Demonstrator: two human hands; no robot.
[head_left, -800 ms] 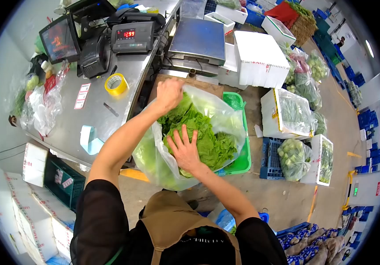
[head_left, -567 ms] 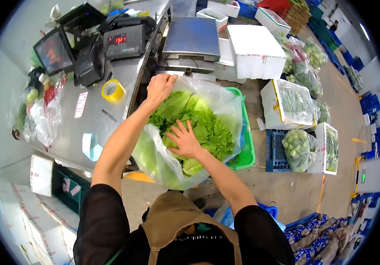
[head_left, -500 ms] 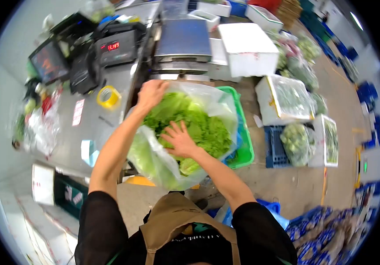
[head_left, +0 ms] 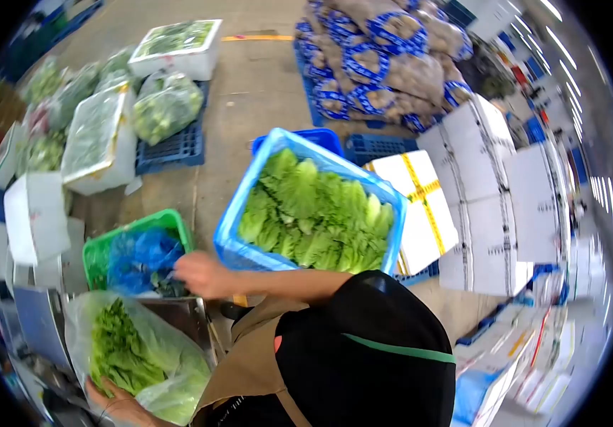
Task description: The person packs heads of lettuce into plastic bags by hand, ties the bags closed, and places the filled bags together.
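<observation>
My left hand (head_left: 113, 400) is at the near edge of a clear plastic bag (head_left: 168, 349), its fingers closed on the plastic. Leafy green lettuce (head_left: 123, 349) fills the bag's mouth. My right hand (head_left: 205, 276) is blurred by motion beside the green crate (head_left: 182, 228), and its fingers are not clear enough to read. Inside that crate lies blue plastic (head_left: 143, 260). Ahead of my right forearm stands a blue-lined box (head_left: 224, 238) packed with upright lettuce heads (head_left: 313, 213).
White foam boxes (head_left: 100, 139) and bagged vegetables (head_left: 168, 107) stand at the left. Blue-printed sacks (head_left: 385, 60) are piled at the back. A yellow-taped foam box (head_left: 417, 206) and stacked white cartons (head_left: 474, 206) rise at the right. A metal scale (head_left: 39, 320) is at lower left.
My view has swung right, bringing the lettuce-filled blue-lined box into sight. My right hand has left the lettuce in the bag and moved out beside the green crate. My left hand remains at the bag.
</observation>
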